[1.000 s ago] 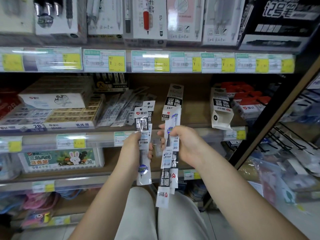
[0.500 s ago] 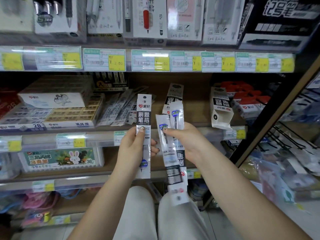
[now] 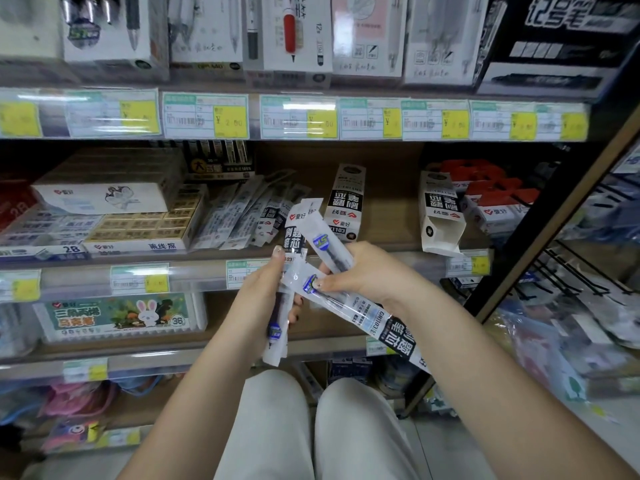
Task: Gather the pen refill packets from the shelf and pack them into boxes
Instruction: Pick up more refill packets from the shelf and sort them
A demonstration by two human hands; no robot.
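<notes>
Both grips are full: the left hand [image 3: 266, 292] holds one refill packet [image 3: 282, 296] upright, while the right hand [image 3: 363, 275] pinches two slanted packets [image 3: 349, 306] that cross it. The step looks like squaring gathered packets into one bundle (more loose packets [image 3: 239, 216] lie on the shelf [image 3: 391, 202]). Next, the bundle likely goes into the open box [image 3: 438, 216] standing nearby.

Both bare forearms reach forward and meet in front of the knees. The left hand [image 3: 265, 296] stands upright, fingers [image 3: 277, 258] curled in a grip. The right hand [image 3: 367, 275] angles inward from the right, its fingers pinching, close beside the left.
</notes>
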